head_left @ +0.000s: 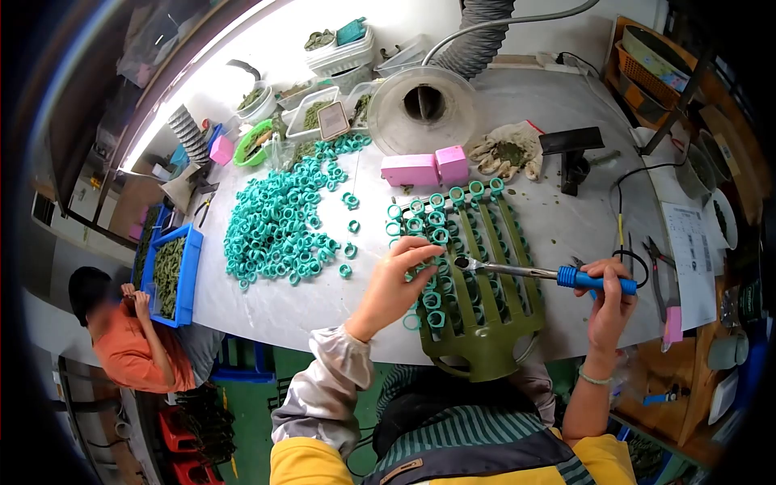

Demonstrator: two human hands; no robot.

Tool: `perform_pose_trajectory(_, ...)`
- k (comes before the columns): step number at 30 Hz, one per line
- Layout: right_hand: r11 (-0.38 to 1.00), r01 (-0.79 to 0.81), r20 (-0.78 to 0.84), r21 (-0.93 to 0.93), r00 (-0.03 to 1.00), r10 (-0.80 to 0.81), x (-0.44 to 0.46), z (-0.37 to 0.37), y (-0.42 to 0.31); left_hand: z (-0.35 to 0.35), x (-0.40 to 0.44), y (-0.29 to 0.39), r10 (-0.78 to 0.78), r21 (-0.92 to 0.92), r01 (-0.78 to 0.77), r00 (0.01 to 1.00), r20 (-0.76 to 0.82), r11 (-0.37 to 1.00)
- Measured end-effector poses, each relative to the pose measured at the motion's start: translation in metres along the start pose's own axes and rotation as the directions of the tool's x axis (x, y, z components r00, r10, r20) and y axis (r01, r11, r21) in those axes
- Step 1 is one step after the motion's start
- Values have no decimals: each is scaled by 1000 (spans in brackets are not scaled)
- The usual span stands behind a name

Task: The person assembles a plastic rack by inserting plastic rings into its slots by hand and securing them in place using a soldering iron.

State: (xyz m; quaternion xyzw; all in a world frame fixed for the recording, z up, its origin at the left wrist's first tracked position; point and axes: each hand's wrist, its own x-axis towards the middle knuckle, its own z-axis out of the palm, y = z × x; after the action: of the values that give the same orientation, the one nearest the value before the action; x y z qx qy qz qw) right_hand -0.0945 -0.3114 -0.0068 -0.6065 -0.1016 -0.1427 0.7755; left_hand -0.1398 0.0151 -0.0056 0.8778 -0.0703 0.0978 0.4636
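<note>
My right hand (612,303) is wrapped round the blue handle of a soldering iron (517,271), whose metal shaft points left. Its broad tip lies over the slats of an olive-green comb-shaped piece (483,347). Curled at the left side of that piece, my left hand (392,279) has thumb and forefinger brought towards each other near the iron's tip; anything between them is too small to make out. Teal rings (436,218) stand in rows along the slats, some partly hidden by my left fingers.
A big heap of loose teal rings (279,218) covers the table's left part. Behind the green piece are pink blocks (411,170), a glove (508,152) and a clear funnel hood (380,113). Pliers (659,253) lie right. Another person (133,347) works beside a blue crate (188,275).
</note>
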Motion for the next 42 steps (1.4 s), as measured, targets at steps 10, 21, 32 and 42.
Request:
perform_pose_trajectory(10, 1000, 26, 49, 9, 998, -26, -3, 15, 7, 24, 18, -10, 167, 260, -168, 986, 24, 951)
perform_pose_trajectory(21, 999, 24, -11, 39, 1000, -23, 1, -8, -6, -39, 18, -60, -119, 333, 240, 931, -346, 912)
perform_pose_trajectory(32, 1000, 4, -26, 28, 1000, -3, -2, -4, -11, -73, -40, -135, -217, 264, 319, 911, -350, 911)
perform_pose_trajectory(42, 1000, 3, -31, 16, 1000, -3, -5, -9, -14, -60, -27, -36, -497, -441, 439, 867, -21, 783)
